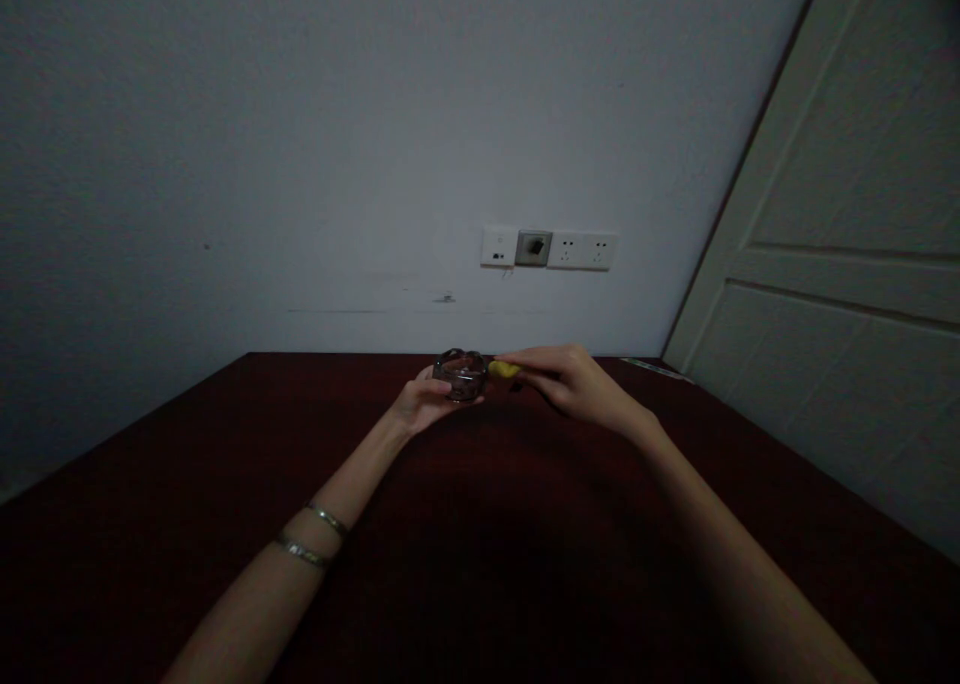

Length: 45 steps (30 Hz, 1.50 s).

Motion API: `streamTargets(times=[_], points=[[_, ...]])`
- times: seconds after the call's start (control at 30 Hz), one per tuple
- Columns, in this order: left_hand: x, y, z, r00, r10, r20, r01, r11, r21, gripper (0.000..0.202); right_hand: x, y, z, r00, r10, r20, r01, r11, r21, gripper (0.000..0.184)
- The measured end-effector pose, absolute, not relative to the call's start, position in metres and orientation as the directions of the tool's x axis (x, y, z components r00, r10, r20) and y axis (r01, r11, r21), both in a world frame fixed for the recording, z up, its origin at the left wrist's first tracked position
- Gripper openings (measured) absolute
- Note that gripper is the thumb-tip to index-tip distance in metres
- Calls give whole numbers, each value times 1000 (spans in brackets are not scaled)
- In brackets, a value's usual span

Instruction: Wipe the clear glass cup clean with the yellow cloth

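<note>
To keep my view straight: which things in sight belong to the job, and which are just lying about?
In use:
- glass dish, in the left hand
- yellow item, in the right hand

Just about:
- pale strip
- sockets
- door

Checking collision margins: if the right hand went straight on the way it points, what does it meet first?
Likely the glass bowl in the left hand. The yellow item in the right hand leads; whether it already touches is unclear.

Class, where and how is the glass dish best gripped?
The glass dish is likely best held by its outer wall from the left, where the left hand is; it opens upward, and the right hand holds a yellow item at its right.
</note>
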State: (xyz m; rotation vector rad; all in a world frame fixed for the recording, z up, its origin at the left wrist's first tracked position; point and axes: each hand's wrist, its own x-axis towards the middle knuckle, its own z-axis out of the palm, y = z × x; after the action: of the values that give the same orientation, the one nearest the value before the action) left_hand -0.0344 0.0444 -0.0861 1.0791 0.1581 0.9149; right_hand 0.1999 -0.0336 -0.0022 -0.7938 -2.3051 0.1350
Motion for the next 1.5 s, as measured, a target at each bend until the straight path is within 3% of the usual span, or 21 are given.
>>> streamTargets(times=[0.17, 0.27, 0.37, 0.47, 0.57, 0.73, 0.9, 1.03, 1.37, 1.5], points=[[-36, 44, -79, 638, 694, 335, -538, 89, 838, 57, 211, -15, -12, -351, 692, 631, 582, 689, -432, 28], [-33, 41, -69, 626, 698, 349, -509, 25, 860, 58, 212, -6, -15, -182, 764, 619, 541, 603, -586, 28], [-28, 39, -58, 587, 719, 371, -493, -47, 869, 60, 211, -3, -14, -86, 887, 453, 320, 455, -831, 30], [-23, 39, -43, 531, 747, 400, -469, -134, 873, 62, 209, -4, -11, -91, 944, 316, 101, 324, -941, 27], [-17, 36, -24, 491, 749, 446, -442, -227, 868, 63, 210, -7, -8, -87, 945, 316, 48, 321, -946, 26], [-8, 24, 0, 518, 690, 505, -454, -279, 846, 71, 211, -11, -1, -103, 952, 287, 50, 294, -955, 49], [-1, 18, 5, 488, 684, 543, -489, -301, 819, 75, 201, -19, 5, -239, 950, 199, 29, 212, -977, 52], [1, 17, 4, 460, 704, 542, -511, -290, 809, 74, 191, -22, 7, -281, 927, 249, 5, 260, -966, 53], [4, 20, -5, 574, 628, 526, -503, -236, 831, 74, 189, -18, 2, -279, 921, 272, 47, 296, -954, 56], [4, 21, -8, 612, 634, 473, -478, -179, 860, 77, 185, -21, 3, -214, 939, 269, 57, 287, -956, 55]])
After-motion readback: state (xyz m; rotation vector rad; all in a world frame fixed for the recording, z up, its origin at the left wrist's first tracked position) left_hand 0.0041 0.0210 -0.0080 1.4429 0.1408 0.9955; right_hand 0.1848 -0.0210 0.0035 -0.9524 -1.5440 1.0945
